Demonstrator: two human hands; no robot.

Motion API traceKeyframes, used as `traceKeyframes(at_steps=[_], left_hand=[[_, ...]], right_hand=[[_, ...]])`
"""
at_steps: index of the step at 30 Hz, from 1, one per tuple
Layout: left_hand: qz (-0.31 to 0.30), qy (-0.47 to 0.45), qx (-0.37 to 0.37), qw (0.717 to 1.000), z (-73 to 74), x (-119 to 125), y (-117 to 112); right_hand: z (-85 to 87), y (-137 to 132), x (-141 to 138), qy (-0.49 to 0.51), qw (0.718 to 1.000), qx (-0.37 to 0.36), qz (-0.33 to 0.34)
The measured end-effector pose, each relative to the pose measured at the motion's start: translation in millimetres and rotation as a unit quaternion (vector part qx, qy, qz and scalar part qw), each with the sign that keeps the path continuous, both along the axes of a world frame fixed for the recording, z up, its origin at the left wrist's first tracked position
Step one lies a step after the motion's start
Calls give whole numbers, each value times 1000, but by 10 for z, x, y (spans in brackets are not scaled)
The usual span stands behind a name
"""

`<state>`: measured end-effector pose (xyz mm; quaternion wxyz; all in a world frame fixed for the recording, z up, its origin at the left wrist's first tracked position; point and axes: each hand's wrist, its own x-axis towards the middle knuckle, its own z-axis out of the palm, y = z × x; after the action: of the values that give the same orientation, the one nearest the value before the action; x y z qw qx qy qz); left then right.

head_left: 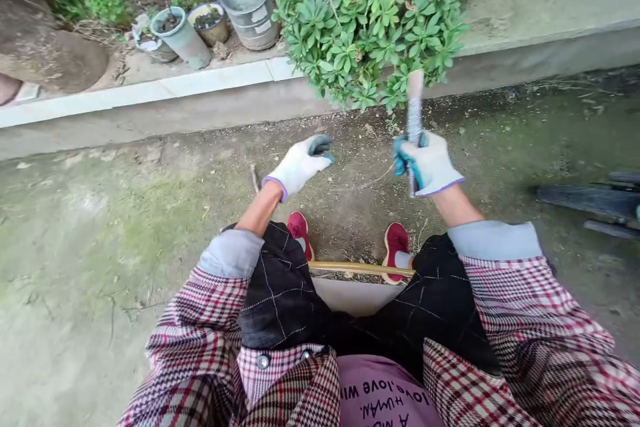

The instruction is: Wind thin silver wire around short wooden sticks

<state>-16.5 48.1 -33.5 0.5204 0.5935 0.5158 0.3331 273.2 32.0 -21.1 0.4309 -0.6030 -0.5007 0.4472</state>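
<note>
Right hand, gloved: fingers wrapped around the ribbed grey shaft of a rod-shaped tool, whose exact kind is lost to blur. The tool is held above the mossy ground, between the body and the leafy shrub. Left hand, also gloved: fingers loosely curled, parted from the thumb, nothing visible between them. The governing relation is lateral: the tool lies to the right of the left fingers, well apart, its long axis crossing the line between the hands; the right hand, in contact, is the nearer. This axis runs almost straight away from the body, the pale end pointing forward at the shrub's lower edge; whether it touches the leaves cannot be told. The opposite, grey end emerges beneath the right hand, pointing back toward the right red shoe.
</note>
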Motion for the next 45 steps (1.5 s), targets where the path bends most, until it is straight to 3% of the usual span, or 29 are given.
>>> traceKeyframes(at_steps=[3, 7, 10, 17, 21, 23, 27, 31, 34, 36, 39, 45], left_hand=[[-51, -103, -45, 992, -32, 584, -121], [-85, -105, -184, 974, -21, 902, -312], [-82, -66, -238, 966, 72, 872, -380], [-15, -46, -230, 972, 286, 614, -368], [-32, -9, -230, 973, 306, 590, -386], [-39, 12, -226, 973, 306, 609, -400], [-55, 86, -195, 975, 248, 652, -407], [-98, 160, -56, 981, 108, 623, -349], [-136, 228, 24, 964, 34, 547, -294], [-167, 262, 23, 950, 8, 501, -271], [-200, 267, 7, 943, -20, 467, -266], [-228, 184, -86, 952, -4, 475, -321]], right_hand=[[-77, -96, -216, 56, 997, -39, 34], [-95, -112, -310, 71, 996, -40, 27], [-59, -44, -304, 63, 996, -57, 35], [83, 33, -235, 56, 988, -134, 61], [52, 43, -204, -93, 988, -88, 90], [43, 58, -184, -226, 967, -47, 112], [27, 102, -175, -433, 880, -35, 192], [-52, 109, -238, -525, 799, -58, 288], [-101, 45, -275, -534, 743, -81, 394], [-108, -20, -270, -517, 732, -89, 436], [-102, -102, -228, -493, 737, -85, 455], [-107, -76, -104, -468, 761, -87, 440]])
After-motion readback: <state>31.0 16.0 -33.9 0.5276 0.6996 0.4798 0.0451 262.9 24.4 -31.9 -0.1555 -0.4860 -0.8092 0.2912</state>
